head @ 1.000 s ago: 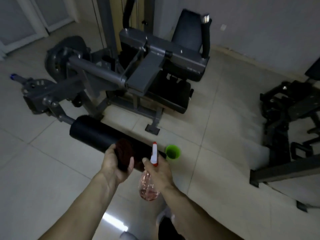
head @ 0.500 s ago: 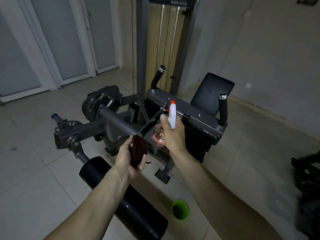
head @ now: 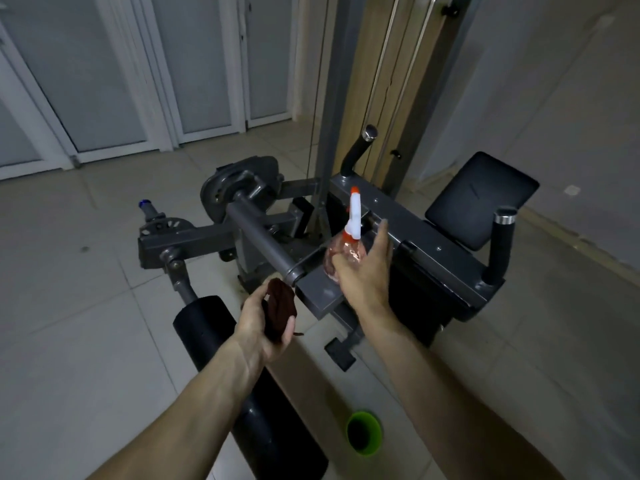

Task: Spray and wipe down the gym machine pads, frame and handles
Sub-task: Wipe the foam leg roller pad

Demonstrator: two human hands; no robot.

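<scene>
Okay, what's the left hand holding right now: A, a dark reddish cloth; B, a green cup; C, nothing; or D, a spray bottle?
A: the left hand grips a bunched dark reddish cloth, while the right hand holds the spray bottle.

Lower spray bottle [head: 346, 251] behind right hand [head: 363, 282]

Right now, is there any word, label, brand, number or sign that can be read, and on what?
No text can be read.
On the back pad: a faint mark, too blurred to read.
On the spray bottle in the right hand: no label shows.
</scene>
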